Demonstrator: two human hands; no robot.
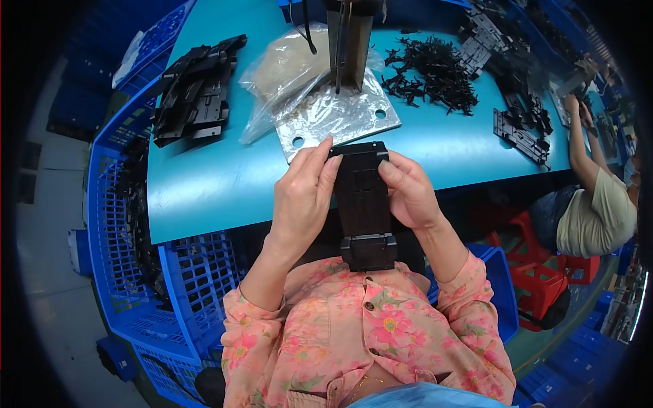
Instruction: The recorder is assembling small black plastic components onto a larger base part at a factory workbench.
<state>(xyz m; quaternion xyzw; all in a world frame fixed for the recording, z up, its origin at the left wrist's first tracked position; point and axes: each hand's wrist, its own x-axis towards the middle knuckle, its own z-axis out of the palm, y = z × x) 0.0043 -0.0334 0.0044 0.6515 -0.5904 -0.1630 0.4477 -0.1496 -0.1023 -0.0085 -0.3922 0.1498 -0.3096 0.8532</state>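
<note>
A long black plastic part (364, 197) hangs between my hands at the table's front edge, its lower end close to my chest. My left hand (304, 187) grips its upper left edge, thumb and fingers closed. On the other side my right hand (410, 190) holds the upper right edge, thumb resting on its face. Just beyond stands a metal press (348, 54) on a silvery base plate (340, 119) with round holes. Small black plastic pieces (435, 71) lie heaped right of the press. At the left is a stack of similar black parts (197, 92).
A clear plastic bag (279, 75) lies against the press on the blue-green table (204, 194). Blue crates (122, 251) with black parts stand at the left. More black frames (524, 136) lie at the table's right, where another person (598, 211) works beside red stools (524, 258).
</note>
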